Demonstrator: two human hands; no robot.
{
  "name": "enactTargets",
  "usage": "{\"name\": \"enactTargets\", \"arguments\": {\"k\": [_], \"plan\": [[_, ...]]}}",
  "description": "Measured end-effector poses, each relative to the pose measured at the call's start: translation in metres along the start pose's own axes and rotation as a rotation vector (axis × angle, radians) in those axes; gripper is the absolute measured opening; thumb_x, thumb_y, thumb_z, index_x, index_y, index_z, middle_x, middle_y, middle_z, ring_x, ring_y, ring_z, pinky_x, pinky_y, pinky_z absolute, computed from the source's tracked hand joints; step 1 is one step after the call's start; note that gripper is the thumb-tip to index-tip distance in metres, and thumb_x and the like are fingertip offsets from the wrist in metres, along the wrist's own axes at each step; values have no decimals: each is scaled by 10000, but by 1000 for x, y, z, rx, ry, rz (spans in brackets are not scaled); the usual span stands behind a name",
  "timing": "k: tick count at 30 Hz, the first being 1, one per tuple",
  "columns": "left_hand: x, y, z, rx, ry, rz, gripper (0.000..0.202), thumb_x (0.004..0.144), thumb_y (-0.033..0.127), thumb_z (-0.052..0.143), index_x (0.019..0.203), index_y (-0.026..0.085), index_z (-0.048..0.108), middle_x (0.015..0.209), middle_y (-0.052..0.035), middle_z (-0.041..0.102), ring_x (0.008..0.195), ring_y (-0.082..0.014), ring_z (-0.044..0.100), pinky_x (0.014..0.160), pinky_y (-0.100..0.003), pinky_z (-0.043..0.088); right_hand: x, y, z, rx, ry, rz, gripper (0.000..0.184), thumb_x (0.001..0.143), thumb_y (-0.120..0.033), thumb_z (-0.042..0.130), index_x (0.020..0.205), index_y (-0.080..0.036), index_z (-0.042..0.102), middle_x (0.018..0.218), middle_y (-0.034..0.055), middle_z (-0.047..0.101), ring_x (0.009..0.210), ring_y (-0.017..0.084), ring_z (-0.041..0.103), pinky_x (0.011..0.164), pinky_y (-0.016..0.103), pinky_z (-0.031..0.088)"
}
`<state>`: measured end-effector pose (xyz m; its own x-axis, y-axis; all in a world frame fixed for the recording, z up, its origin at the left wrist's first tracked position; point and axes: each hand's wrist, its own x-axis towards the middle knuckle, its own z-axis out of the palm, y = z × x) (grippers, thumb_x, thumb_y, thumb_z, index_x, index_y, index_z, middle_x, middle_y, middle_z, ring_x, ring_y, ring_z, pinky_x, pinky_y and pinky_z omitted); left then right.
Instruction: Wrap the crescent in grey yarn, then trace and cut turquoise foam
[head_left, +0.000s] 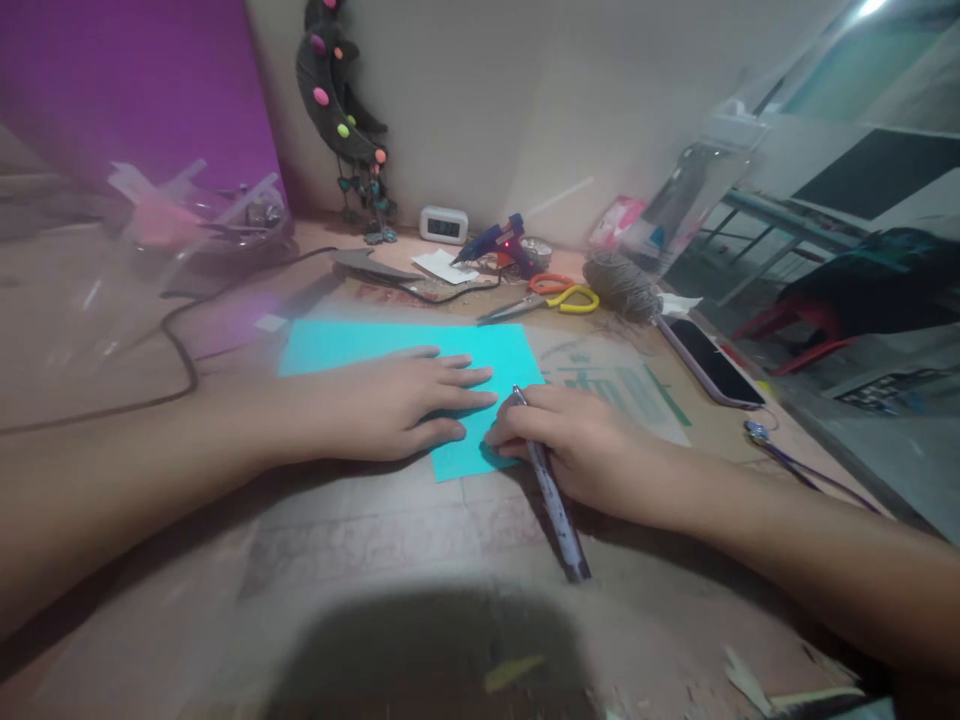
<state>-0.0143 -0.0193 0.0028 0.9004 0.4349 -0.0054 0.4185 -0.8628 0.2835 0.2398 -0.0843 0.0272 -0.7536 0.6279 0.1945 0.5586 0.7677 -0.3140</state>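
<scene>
the left hand [397,405] lies flat, fingers together, pressing on the turquoise paper sheet [480,355] on the table [390,540]. the right hand [577,445] is closed around a pen [559,515], its fingertips on the sheet's near right edge, just beside the left fingertips. farther off lie orange-and-yellow scissors [551,295], a blue glue gun [495,240], a twine ball [621,285], and at right a phone [709,362].

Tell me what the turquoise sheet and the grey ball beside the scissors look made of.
Turquoise sheet: likely thin matte paper or card, lying flat with crisp straight edges. Grey ball: probably twine or jute, rough and fibrous, with wound strands showing.
</scene>
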Motion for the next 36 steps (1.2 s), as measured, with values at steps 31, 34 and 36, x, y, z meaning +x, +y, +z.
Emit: {"name": "enactTargets", "arguments": {"k": [31, 34, 36], "plan": [[-1, -1, 1, 62, -10, -13, 493, 1077, 461, 422, 1539, 311, 500, 1666, -30, 383, 1560, -279, 329, 1268, -503, 221, 2, -2, -6, 144, -102, 84, 161, 924, -56, 616, 935, -189, 706, 893, 25, 728, 809, 154, 647, 749, 253, 467], [-1, -1, 1, 60, -11, -11, 489, 1075, 463, 425, 1537, 321, 503, 1670, -25, 374, 1560, -276, 329, 1269, -501, 223, 1, 0, 3, 61, 11, 11, 198, 947, -47, 557, 972, -172, 709, 917, 62, 715, 837, 181, 629, 770, 286, 466], [-1, 0, 0, 65, -20, -15, 494, 1076, 462, 420, 1541, 317, 498, 1678, -28, 354, 1562, -279, 325, 1265, -511, 229, 1, 2, 3, 51, 9, -1, 205, 945, -43, 554, 978, -171, 711, 916, 63, 713, 827, 181, 625, 756, 283, 461]]}}
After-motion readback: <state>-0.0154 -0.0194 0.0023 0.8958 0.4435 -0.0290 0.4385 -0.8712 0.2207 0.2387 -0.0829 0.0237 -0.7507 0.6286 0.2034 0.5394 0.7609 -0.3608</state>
